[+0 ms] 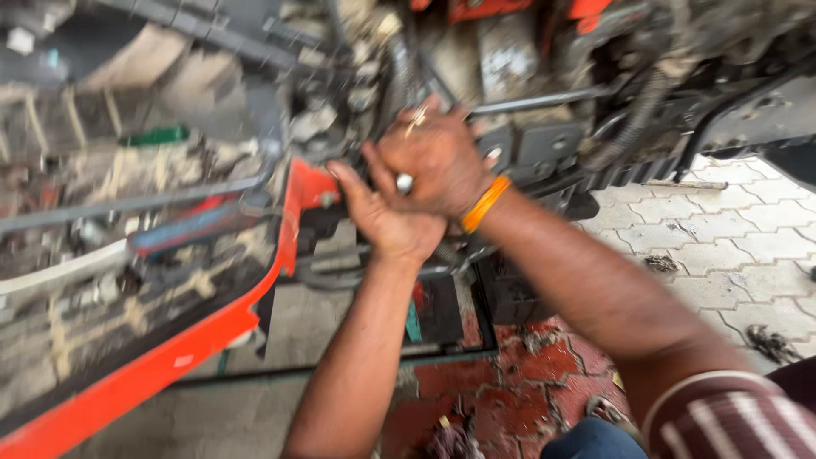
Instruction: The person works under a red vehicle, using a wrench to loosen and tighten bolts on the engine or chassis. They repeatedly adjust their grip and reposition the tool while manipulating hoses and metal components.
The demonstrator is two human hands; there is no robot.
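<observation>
Both hands meet at the underside of a stripped motor scooter (510, 102) with orange-red body panels. My left hand (382, 217) reaches up with the palm open, the fingers pressed against a dark part beside the orange panel edge (302, 195). My right hand (433, 157), wearing an orange wristband and a ring, lies over the left with fingers curled. A small shiny metal piece (405, 183), perhaps a tool tip, shows between the two hands. The picture is blurred, so what each hand grips is unclear.
A long orange-red panel (144, 374) runs from lower left up to the hands. Grey rods, cables and dirty engine parts (629, 127) fill the top. Red and white paving tiles (731, 246) cover the ground at right. My knee in blue cloth (591, 442) is at the bottom.
</observation>
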